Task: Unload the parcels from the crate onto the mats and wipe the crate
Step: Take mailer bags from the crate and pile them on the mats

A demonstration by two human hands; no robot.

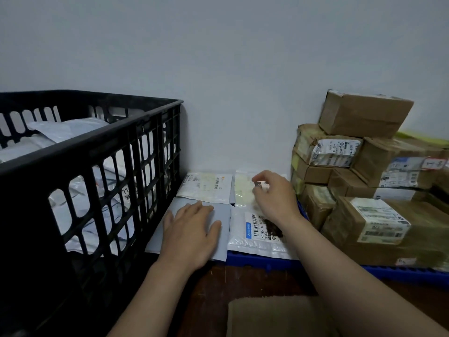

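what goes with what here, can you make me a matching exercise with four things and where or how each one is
Things:
1 crate
2 left hand
3 right hand
4 blue mat

States:
a flat on a grey mailer
b under the cardboard boxes
c white parcels inside
d pinches a small dark thing

Pairs: 1-c; 2-a; 3-d; 4-b

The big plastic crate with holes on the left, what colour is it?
The slotted plastic crate is black, clearest in the head view.
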